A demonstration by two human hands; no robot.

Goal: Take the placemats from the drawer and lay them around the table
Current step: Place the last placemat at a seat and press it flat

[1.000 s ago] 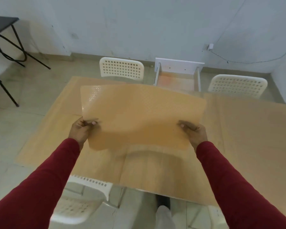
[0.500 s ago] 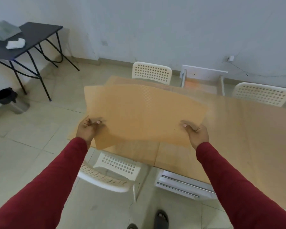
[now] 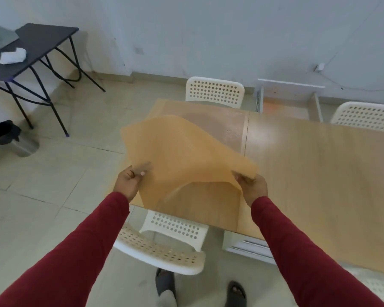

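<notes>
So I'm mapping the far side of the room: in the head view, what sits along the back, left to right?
Black folding side table → near-left white perforated chair back → open white drawer → right white perforated chair back.

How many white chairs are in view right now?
3: near chair tucked below the held placemat, one across the table, one far right. Others may be hidden.

Pale wall point(image 3: 208, 29), tiled floor point(image 3: 42, 185), black side table point(image 3: 38, 41), white perforated chairs point(image 3: 214, 90), a bin point(image 3: 2, 132).
</notes>
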